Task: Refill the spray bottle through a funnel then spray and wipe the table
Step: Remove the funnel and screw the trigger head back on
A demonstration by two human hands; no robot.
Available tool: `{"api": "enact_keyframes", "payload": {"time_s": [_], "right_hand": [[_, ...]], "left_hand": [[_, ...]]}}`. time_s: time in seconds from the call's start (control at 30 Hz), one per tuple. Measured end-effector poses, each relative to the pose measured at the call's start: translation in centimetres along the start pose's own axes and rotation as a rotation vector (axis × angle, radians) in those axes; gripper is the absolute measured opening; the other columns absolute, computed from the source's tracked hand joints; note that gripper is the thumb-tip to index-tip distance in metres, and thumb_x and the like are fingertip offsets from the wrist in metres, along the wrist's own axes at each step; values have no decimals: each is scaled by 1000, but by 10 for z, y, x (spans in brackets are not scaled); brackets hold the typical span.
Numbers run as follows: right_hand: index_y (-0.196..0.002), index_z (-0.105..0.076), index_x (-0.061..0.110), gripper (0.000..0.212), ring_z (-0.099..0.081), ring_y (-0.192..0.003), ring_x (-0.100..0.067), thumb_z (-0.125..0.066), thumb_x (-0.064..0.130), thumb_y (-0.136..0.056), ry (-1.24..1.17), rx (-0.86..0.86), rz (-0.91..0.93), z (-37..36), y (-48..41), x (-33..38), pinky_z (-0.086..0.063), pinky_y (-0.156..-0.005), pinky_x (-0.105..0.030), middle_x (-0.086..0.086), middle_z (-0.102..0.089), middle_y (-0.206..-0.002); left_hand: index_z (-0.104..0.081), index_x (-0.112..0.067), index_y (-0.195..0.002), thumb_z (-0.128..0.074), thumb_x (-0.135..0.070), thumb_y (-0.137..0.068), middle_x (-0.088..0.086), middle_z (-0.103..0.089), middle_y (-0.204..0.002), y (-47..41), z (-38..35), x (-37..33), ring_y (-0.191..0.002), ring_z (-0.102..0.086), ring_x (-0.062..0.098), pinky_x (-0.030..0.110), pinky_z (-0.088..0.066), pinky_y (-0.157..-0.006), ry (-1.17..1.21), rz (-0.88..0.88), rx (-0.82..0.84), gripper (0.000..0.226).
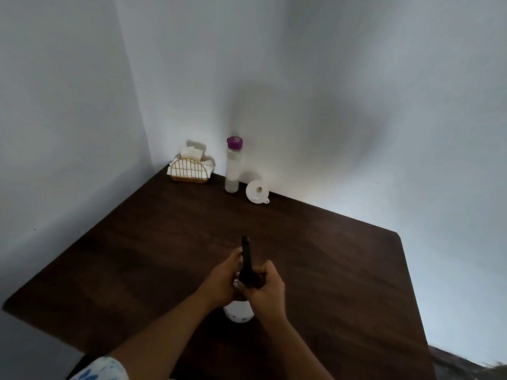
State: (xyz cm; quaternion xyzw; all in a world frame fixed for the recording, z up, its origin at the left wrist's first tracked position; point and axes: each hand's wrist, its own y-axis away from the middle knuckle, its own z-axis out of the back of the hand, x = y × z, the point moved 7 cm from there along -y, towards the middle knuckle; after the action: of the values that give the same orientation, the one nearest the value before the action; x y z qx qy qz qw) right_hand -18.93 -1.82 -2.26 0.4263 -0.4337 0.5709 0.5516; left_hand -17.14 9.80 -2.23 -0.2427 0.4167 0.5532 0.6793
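Note:
A white spray bottle with a black trigger head stands near the front middle of the dark wooden table. My left hand grips the bottle's neck from the left. My right hand is curled round the base of the black spray head. The hands hide most of the bottle's upper part. A white funnel lies on its side at the back by the wall. Beside it stands a clear bottle with a purple cap, holding clear liquid.
A gold wire holder with white napkins sits in the far left corner against the walls. White walls close off the table's back and left. The table's right edge and rounded corner are open to the room.

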Motion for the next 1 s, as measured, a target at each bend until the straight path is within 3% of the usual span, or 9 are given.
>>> {"api": "enact_keyframes", "payload": {"time_s": [0.17, 0.3, 0.43, 0.53, 0.67, 0.77, 0.9, 1.0], "right_hand": [[-109, -57, 40, 44, -58, -101, 5, -76, 23, -73, 56, 90, 86, -6, 2, 7, -52, -83, -17, 17, -63, -106], [-91, -57, 50, 38, -59, -93, 7, -75, 21, -76, 73, 43, 51, -4, 3, 6, -54, -76, -18, 19, -64, -98], [-95, -60, 46, 36, -60, -94, 6, -77, 22, -75, 67, 90, 52, -2, 3, 7, -52, -76, -16, 17, -66, -98], [-100, -64, 38, 31, -64, -95, -1, -75, 32, -73, 10, 139, 53, -3, 3, 9, -55, -80, -23, 12, -69, -100], [-103, -67, 33, 28, -61, -96, 4, -73, 19, -79, 71, 113, 59, 0, 0, 8, -51, -82, -19, 15, -69, -100], [-96, -67, 35, 27, -62, -95, 4, -74, 16, -78, 65, 107, 59, 2, -1, 8, -51, -78, -16, 15, -69, -97], [-88, -63, 39, 29, -64, -94, -1, -72, 12, -79, 36, 103, 54, 2, 1, 10, -56, -76, -23, 11, -69, -94], [-81, -59, 43, 35, -65, -93, -1, -73, 11, -78, 45, 86, 74, 1, 1, 12, -55, -74, -18, 16, -69, -93]], "left_hand": [[-26, -27, -135, -68, -18, -79, -1, -60, -117, 3, 1, 0, -105, -58, 10, 34, -49, -94, -33, 22, -27, 71], [-38, -23, -128, -68, -19, -80, 2, -61, -115, 5, 0, -1, -105, -59, 14, 37, -49, -93, -13, 39, -49, 57], [-32, -24, -135, -72, -18, -76, -1, -57, -120, 4, -1, -1, -112, -55, 14, 38, -46, -98, -9, 37, -27, 71], [-37, -28, -128, -68, -14, -80, -3, -54, -118, 4, -2, -2, -116, -52, 20, 43, -42, -102, 96, 51, -14, 58], [-32, -23, -136, -77, -5, -67, -5, -48, -127, 5, -1, 2, -121, -49, 19, 36, -44, -101, 108, 54, -62, 85], [-27, -24, -137, -78, -5, -64, -5, -48, -123, 5, -3, 1, -118, -50, 18, 41, -45, -100, 86, 53, -36, 91], [-22, -26, -139, -79, -11, -67, -14, -46, -118, 2, -3, -6, -112, -47, 5, 31, -42, -99, -1, 20, 2, 92], [-22, -29, -138, -75, -15, -73, -19, -44, -112, 1, -3, -9, -104, -48, 1, 27, -44, -94, -35, 19, 13, 85]]}}
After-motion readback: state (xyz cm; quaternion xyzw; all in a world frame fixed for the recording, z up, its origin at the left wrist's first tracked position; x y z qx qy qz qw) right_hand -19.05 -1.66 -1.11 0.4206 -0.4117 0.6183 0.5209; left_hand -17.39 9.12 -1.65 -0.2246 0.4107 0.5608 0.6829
